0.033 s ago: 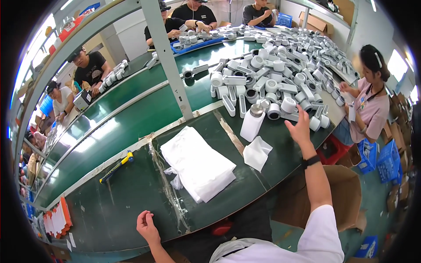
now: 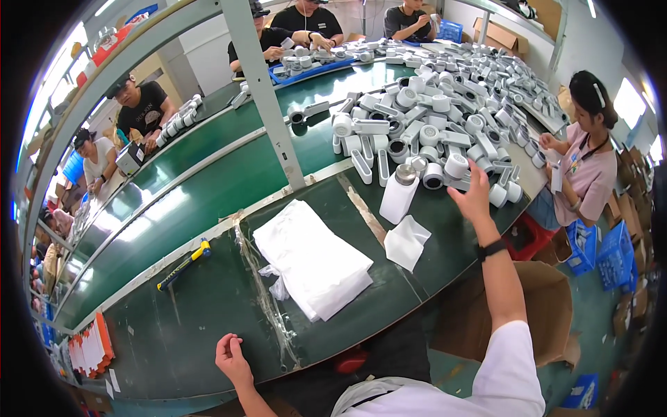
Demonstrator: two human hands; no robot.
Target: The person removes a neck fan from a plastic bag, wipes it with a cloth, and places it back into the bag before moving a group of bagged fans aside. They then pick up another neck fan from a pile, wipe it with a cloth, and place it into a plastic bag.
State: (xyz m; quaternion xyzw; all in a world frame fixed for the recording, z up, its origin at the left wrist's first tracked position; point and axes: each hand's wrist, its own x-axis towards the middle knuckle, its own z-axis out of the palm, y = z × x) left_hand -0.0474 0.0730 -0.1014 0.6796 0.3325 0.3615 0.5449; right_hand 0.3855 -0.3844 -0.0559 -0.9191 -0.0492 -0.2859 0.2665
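Note:
My right hand [image 2: 474, 198] reaches to the near edge of a large heap of grey-white plastic housings [image 2: 424, 118], with a round end and a long arm. Its fingers are spread, and nothing shows in them. Left of it stands a white square bottle [image 2: 399, 196] with a metal cap, and a crumpled white cloth [image 2: 407, 242] lies in front of that. My left hand [image 2: 233, 356] hovers by the near edge of the bench, fingers curled in and no object visible in it. A stack of white plastic bags [image 2: 313, 260] lies between my hands.
A yellow and blue cutter [image 2: 185, 264] lies on the green bench [image 2: 187, 326]. A metal post [image 2: 274, 104] rises from its far edge. Co-workers sit across the belt, and one person [image 2: 587, 153] works at the right. An open cardboard box [image 2: 528, 313] stands below my right arm.

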